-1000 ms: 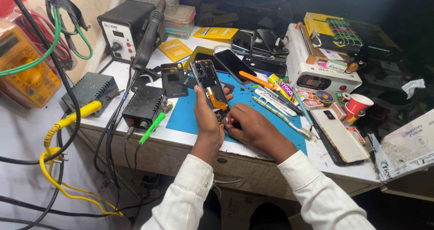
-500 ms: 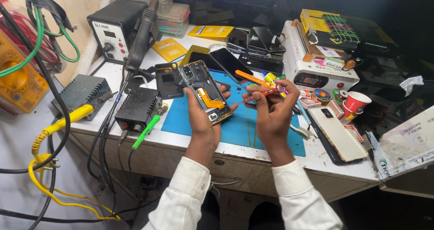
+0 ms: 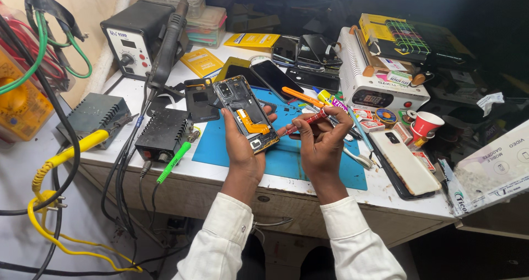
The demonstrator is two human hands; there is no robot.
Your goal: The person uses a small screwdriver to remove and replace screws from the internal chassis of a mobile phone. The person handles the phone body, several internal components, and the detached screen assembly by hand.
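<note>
My left hand (image 3: 239,148) holds an opened phone (image 3: 246,112) with its back cover off, showing the black board and an orange flex strip. The phone is tilted up above the blue work mat (image 3: 286,156). My right hand (image 3: 322,139) grips a thin red screwdriver (image 3: 306,121), its tip pointing left toward the phone's lower right edge. Both hands hover over the near middle of the bench. White sleeves cover both forearms.
A black soldering station (image 3: 132,37) and hot-air handle (image 3: 168,43) stand at back left. Small power boxes (image 3: 163,135) and cables lie left. Several phones (image 3: 300,51), a white heating machine (image 3: 380,87), a red paper cup (image 3: 425,124), a white phone (image 3: 405,161) sit right.
Both hands lifted from the mat; my right hand picked up the red screwdriver and brought it beside the phone. The view shifted slightly.
</note>
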